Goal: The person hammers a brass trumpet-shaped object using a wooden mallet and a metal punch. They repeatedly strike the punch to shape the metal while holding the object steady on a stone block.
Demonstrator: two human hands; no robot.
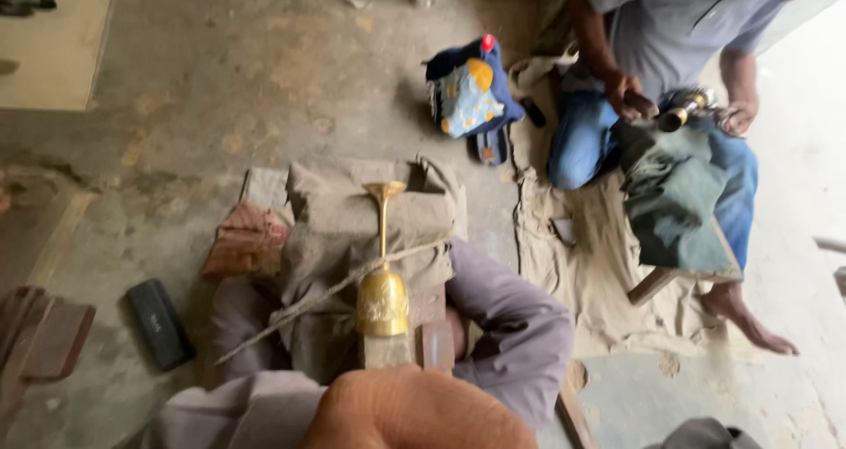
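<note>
While my knee [414,409] blocks the near view, one brass goblet [383,277] lies on the padded block [352,229].
Neither my left nor right hand is visible; grip indeterminable. One thin stick [326,295] crosses it; one black case [159,323], one co-worker [679,26].

Own hands: none clearly seen; orange-brown blurred mass [414,409] cut off by the bottom edge, possibly a knee.
Co-worker: head cropped by the top edge.
Small brass piece [680,114] in co-worker's hands: blurred.

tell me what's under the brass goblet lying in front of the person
The brass goblet lies on its side on a dusty cloth draped over a block. A thin stick crosses beside it. What the cloth covers cannot be seen, and neither hand is clearly in view.
</note>
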